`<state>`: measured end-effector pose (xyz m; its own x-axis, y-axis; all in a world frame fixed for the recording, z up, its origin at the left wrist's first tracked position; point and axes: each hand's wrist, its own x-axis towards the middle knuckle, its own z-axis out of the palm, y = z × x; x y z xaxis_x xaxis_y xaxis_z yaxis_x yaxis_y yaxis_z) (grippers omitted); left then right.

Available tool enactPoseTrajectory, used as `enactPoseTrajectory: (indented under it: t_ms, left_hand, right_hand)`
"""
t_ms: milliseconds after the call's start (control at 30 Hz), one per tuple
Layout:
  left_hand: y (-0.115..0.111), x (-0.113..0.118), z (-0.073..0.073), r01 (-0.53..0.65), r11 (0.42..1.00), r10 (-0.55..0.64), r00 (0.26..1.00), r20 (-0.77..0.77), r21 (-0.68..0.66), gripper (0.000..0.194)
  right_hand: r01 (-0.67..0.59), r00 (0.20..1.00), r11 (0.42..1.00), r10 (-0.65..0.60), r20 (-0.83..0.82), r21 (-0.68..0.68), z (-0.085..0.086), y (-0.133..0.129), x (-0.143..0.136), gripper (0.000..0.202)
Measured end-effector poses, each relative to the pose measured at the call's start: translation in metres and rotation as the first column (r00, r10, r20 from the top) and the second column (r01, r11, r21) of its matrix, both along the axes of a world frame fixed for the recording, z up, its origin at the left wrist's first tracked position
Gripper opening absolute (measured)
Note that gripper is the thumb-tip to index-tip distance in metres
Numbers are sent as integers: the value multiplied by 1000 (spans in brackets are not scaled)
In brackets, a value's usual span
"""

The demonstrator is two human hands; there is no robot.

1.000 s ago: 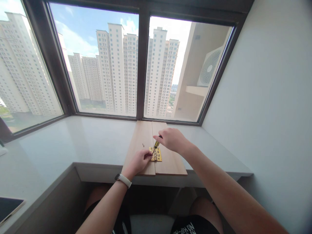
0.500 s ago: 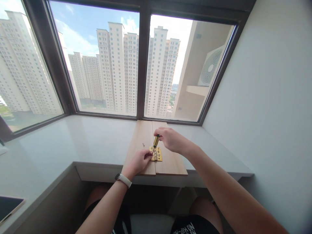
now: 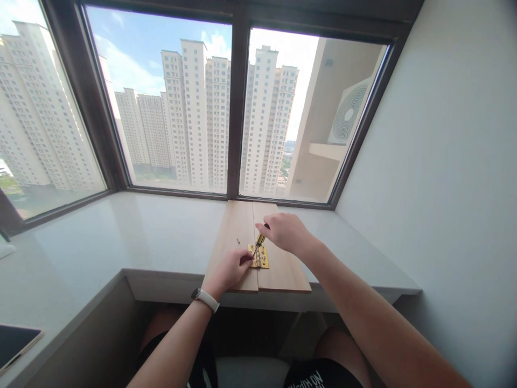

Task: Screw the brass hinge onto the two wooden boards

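The right fingers [image 3: 270,220] hide part of the screwdriver [image 3: 261,238], the left fingers [image 3: 245,252] part of the hinge [image 3: 264,257].

White capitals [image 3: 307,380] on the right leg of the black shorts [image 3: 337,372] are the only lettering that can be read: "NO" and "HIP-", with at least one more letter after the hyphen, the rest running out of view at the bottom edge. The white marks [image 3: 209,372] on the left leg show too little to read, and the face of the watch [image 3: 209,300] is too small to make out.
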<state>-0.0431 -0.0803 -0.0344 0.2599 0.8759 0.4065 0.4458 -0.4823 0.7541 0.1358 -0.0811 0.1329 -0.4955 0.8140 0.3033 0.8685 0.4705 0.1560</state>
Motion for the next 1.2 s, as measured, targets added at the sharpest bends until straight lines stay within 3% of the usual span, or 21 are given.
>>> enactPoseTrajectory:
  t_ms: [100, 233, 300, 400, 567, 733, 933, 1000, 1133, 1200]
  left_hand:
    - [0, -1, 1, 7, 1000, -7, 1000, -8, 0, 12]
    - [-1, -1, 2, 9, 1000, -9, 1000, -11, 1, 13]
    - [-2, -1, 3, 3, 1000, -3, 1000, -17, 5, 13]
    - [-2, -1, 4, -8, 1000, 9, 999, -34, 12, 13]
    - [0, -1, 1, -8, 1000, 8, 1000, -30, 2, 13]
    - [1, 0, -1, -2, 1000, 2, 1000, -19, -9, 12]
    - [-2, 0, 3, 0, 1000, -1, 1000, -20, -10, 13]
    - [-2, 0, 4, 4, 1000, -4, 1000, -21, -7, 13]
    - [-1, -1, 2, 0, 1000, 0, 1000, -27, -10, 13]
    - [0, -1, 0, -6, 1000, 6, 1000, -30, -7, 12]
  right_hand:
    - [0, 999, 1000, 0, -43, 5, -1, -2, -2, 47]
    - [-223, 958, 973, 207, -200, -61, 3, -4, 4, 15]
    - [-321, 924, 940, 286, -253, -112, 4, -4, 8, 15]
    - [-355, 911, 925, 311, -270, -133, 5, -2, 12, 18]
    - [-267, 953, 955, 242, -183, -130, 8, -2, 9, 12]
    - [-92, 995, 995, 91, -38, -25, 4, -3, 2, 40]
    - [95, 995, 995, -95, 15, 22, -5, -1, -3, 58]
    - [45, 998, 999, -45, -41, 3, -4, -2, -1, 52]
    - [-224, 953, 970, 199, -227, -92, 1, -5, 8, 19]
    - [-315, 922, 941, 271, -277, -128, 2, -5, 12, 19]
